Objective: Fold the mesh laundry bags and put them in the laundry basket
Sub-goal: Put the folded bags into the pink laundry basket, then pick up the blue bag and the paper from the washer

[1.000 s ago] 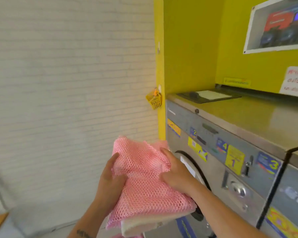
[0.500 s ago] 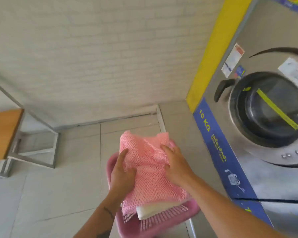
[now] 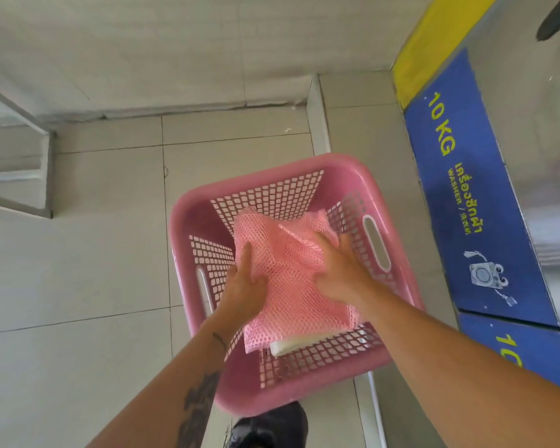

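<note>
A pink plastic laundry basket [image 3: 265, 176] with lattice walls stands on the tiled floor below me. Inside it is a folded pink mesh laundry bag [image 3: 288, 279], with a folded white mesh bag [image 3: 291, 345] showing under its near edge. My left hand [image 3: 243, 286] grips the stack's left side, thumb on top. My right hand [image 3: 340, 270] rests on the right side with fingers spread over the pink mesh. Both hands are inside the basket's rim.
A steel washing machine with a blue "10 KG" panel [image 3: 472, 202] stands close on the right, on a raised step [image 3: 317, 124]. A grey metal frame [image 3: 42, 176] is at the left. A black shoe [image 3: 272, 425] sits by the basket's near edge.
The view has swung down from the machine front to the floor. Both hands have lowered the folded pink and white bags from chest height into the basket.
</note>
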The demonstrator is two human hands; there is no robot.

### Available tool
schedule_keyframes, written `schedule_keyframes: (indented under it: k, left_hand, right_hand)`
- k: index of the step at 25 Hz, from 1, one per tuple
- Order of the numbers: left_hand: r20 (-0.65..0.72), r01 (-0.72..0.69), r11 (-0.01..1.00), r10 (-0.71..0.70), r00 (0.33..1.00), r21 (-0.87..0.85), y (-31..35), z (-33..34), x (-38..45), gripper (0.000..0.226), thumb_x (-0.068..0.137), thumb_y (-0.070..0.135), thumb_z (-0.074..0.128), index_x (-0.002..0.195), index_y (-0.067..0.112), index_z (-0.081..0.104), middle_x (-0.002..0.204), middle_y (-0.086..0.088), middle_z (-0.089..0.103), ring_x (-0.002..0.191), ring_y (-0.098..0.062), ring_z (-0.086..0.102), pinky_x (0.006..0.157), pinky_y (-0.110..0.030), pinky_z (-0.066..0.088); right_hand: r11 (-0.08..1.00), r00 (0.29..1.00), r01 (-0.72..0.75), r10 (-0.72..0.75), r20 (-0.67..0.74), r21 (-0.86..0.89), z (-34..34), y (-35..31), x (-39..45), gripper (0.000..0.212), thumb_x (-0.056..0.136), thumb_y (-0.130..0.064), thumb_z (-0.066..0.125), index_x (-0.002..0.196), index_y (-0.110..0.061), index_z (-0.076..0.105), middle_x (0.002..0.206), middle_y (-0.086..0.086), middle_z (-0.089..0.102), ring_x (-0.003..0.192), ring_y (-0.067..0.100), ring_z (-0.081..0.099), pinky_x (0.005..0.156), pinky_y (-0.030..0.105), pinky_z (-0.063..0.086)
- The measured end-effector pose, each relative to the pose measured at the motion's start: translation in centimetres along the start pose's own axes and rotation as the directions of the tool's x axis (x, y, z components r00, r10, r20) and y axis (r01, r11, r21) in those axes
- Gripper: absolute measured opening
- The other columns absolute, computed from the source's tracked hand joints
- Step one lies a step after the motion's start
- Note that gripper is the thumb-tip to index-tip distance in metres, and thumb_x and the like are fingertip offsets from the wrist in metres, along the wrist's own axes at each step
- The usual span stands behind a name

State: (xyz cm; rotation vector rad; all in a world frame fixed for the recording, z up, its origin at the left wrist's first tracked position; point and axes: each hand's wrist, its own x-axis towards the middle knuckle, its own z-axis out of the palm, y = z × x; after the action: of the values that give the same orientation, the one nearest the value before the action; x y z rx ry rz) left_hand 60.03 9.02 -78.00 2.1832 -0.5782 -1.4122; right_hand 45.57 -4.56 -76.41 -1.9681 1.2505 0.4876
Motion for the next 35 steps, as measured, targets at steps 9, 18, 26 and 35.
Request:
schedule_keyframes:
  k: [9,18,26,35]
  left_hand:
    - [0.033,-0.033,0.993,0.029,0.999,0.113,6.1,-2.9,-5.0,0.039,0.096,0.014,0.045,0.132,0.021,0.055,0.112,-0.001,0.064,0.053,-0.008,0.054,0.041,-0.016,0.044]
    - [0.116,-0.469,0.883,0.463,0.879,0.027,26.6,-5.3,-21.5,0.023,0.094,0.018,0.054,0.113,0.023,0.066,0.1,-0.002,0.071,0.089,-0.022,0.07,0.064,-0.02,0.05]
    - [0.366,-0.832,0.547,0.796,0.482,-0.095,45.7,0.9,-38.0,0.018,0.088,0.013,0.062,0.098,0.027,0.068,0.082,-0.002,0.071,0.069,-0.011,0.065,0.064,-0.025,0.049]
    - [0.512,-0.971,0.001,0.85,-0.124,-0.237,56.9,15.9,-58.7,0.027,0.09,0.005,0.063,0.088,0.032,0.07,0.083,-0.006,0.074,0.072,-0.016,0.071,0.077,-0.04,0.057]
  right_hand:
    - [0.988,0.99,-0.138,0.138,0.015,0.073,-5.7,0.6,-6.6,0.077,0.084,-0.024,0.059,0.153,-0.029,0.026,0.162,0.005,0.009,0.144,0.033,0.03,0.114,0.048,0.035]
    - [0.959,0.955,-0.024,0.105,-0.276,0.281,-24.6,-1.3,-26.8,0.055,0.089,-0.027,0.063,0.141,-0.029,0.048,0.145,0.002,0.039,0.131,0.019,0.046,0.099,0.027,0.038]
    - [0.946,0.758,0.047,0.175,-0.628,0.321,-37.6,2.7,-48.9,0.045,0.092,-0.02,0.064,0.134,-0.031,0.053,0.132,-0.001,0.053,0.107,0.015,0.06,0.09,0.033,0.051]
    - [0.969,0.307,0.013,0.23,-0.923,0.246,-41.7,10.8,-75.7,0.04,0.089,-0.017,0.066,0.124,-0.033,0.059,0.117,-0.003,0.061,0.097,0.013,0.065,0.089,0.04,0.054]
